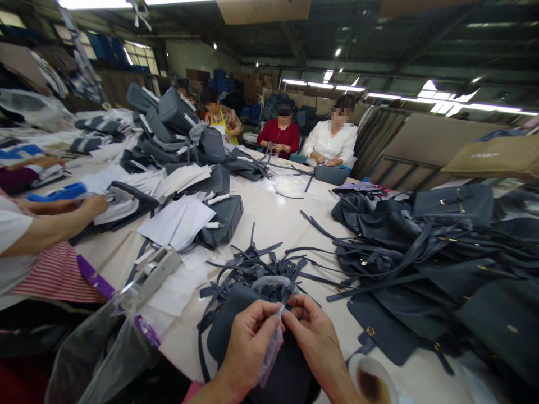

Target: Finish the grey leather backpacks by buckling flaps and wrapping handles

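A thin clear plastic strip [273, 336] is pinched between both hands, left hand [248, 342] and right hand [315, 336], thumbs and fingertips closed on it, just above a dark grey bag [227, 331] at the near table [286, 219] edge. Loose straps [252, 264] lie beyond; possibly a cup [373, 381] sits right.

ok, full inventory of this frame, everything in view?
Crumpled clear plastic strip: one, transparent, pinched between both hands.
Dark grey leather bag: one, beneath the hands.
Loose leather straps: many, dark grey, table centre.
Heaped leather bags: many, dark grey, right.
Stacked leather bags: many, grey, far left.
White paper sheets: several, left of centre.
Tape dispenser: one, grey, near left.
Cup: one, white, brown dregs, near right.
Table: one, white, under everything.
Seated co-workers: four, far end.
Co-worker's arm: one, left edge.
Left hand, right hand: own, both pinching the strip.
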The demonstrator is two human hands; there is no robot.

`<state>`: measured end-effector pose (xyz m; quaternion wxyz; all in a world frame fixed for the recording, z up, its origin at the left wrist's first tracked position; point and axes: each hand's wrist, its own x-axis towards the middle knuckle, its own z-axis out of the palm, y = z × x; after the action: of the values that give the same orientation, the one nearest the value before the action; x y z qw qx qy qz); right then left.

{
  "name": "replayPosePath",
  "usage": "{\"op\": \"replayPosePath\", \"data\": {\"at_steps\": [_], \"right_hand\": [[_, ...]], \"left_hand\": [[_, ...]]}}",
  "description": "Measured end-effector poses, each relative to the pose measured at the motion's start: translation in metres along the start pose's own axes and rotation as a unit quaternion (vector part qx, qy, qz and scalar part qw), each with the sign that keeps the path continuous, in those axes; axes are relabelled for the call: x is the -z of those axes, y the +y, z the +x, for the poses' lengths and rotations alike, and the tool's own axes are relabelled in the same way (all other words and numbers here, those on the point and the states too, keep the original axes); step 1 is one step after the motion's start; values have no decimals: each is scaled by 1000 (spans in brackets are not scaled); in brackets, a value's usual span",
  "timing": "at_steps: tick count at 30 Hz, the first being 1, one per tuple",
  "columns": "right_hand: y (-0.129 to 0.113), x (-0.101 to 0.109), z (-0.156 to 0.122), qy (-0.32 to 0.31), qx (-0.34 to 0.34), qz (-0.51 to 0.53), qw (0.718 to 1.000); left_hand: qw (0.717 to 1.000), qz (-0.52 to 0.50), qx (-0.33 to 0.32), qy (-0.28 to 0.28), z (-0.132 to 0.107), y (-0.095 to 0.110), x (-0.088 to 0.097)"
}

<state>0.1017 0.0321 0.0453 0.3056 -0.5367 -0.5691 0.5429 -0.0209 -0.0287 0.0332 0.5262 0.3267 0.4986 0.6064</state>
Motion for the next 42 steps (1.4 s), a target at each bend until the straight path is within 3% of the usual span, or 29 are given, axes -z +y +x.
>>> {"op": "replayPosePath", "data": {"at_steps": [4, 7, 12, 16, 22, 27, 32, 37, 42], "right_hand": [[-1, -1, -2, -24, 3, 70, 997], [-7, -3, -4, -68, -33, 166, 983], [-14, -1, -6, -162, -114, 345, 917], [-11, 0, -3, -183, -160, 409, 880], [-3, -7, -2, -145, -138, 316, 928], [-1, -4, 0, -165, -125, 362, 909], [0, 1, 3, -182, -129, 416, 881], [6, 1, 3, -150, -114, 363, 912], [18, -2, 5, -163, -105, 355, 914]], "left_hand": [[999, 35, -24, -11, 0, -3, 2], [997, 68, -34, -22, -1, -4, 1], [1000, 16, -6, -8, -2, -2, -1], [996, -71, 46, -26, -1, -4, -1], [996, -61, 34, -46, -2, -10, -1], [996, -50, 8, -73, -2, -3, -4], [999, -21, 4, -40, 0, -1, -5], [999, -24, 11, -25, 1, -3, -3], [987, -114, 89, -70, 6, -2, 3]]}}
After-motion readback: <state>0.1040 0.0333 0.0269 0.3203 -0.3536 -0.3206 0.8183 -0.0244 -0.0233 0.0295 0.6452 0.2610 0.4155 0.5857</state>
